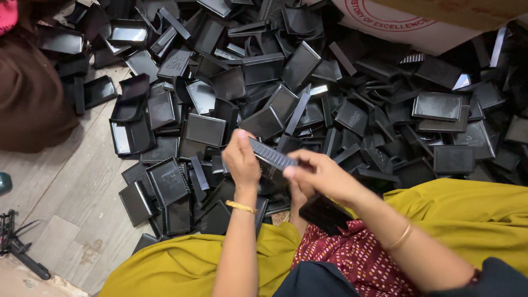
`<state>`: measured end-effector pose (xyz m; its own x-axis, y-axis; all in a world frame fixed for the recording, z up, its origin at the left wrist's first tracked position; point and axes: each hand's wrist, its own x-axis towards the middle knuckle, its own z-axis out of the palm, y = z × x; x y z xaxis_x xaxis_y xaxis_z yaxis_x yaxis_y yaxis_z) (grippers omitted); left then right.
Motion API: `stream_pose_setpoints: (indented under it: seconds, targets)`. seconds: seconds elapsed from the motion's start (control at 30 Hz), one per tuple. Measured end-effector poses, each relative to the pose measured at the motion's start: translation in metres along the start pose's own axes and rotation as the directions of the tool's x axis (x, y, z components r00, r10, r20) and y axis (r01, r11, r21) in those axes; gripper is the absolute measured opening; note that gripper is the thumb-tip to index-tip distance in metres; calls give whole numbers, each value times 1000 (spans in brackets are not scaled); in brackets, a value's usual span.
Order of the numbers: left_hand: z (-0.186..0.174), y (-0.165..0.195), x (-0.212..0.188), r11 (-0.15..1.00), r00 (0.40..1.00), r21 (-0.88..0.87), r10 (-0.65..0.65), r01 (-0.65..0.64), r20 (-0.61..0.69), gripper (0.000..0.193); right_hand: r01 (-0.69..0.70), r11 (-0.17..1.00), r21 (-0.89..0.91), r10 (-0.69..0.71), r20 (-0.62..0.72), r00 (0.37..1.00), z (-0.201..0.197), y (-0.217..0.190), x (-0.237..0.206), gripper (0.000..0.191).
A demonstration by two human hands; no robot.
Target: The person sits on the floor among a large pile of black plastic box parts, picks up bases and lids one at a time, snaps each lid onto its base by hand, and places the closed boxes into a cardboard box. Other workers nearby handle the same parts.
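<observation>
My left hand (241, 159) and my right hand (319, 175) hold one narrow black ribbed plastic strip (270, 154) between them, each pinching an end, just above my lap. A dark rectangular plastic piece (324, 212) lies on my lap under my right wrist. A large heap of black plastic trays and lids (286, 93) spreads over the floor in front of me, right up to my hands. A gold bangle sits on each wrist.
A cardboard box (429, 19) stands at the top right behind the heap. Brown cloth (30, 93) lies at the far left. Bare wooden floor (66, 187) shows at the lower left, with a small black tripod (16, 242) on it. Yellow fabric (473, 214) covers my knees.
</observation>
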<state>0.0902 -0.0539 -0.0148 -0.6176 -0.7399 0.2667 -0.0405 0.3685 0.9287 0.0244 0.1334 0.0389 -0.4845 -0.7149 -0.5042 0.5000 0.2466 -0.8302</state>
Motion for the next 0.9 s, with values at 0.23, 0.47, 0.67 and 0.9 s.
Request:
stream_pose_setpoints:
  seconds: [0.23, 0.47, 0.67, 0.9]
  targets:
    - [5, 4, -6, 998, 994, 59, -19, 25, -105, 45, 327, 823, -464, -448, -178, 876, 21, 17, 1, 34]
    - [-95, -50, 29, 738, 977, 651, -54, 178, -207, 29, 748, 601, 280, -736, -169, 655, -63, -160, 11, 13]
    - [-108, -119, 25, 479, 891, 783, -408, 396, -201, 43, 546, 268, -794, -831, 96, 548, -84, -139, 33, 27]
    - [-92, -46, 25, 834, 915, 492, -370, 249, 163, 33, 165, -203, -965, -587, 255, 768, -82, -34, 87, 51]
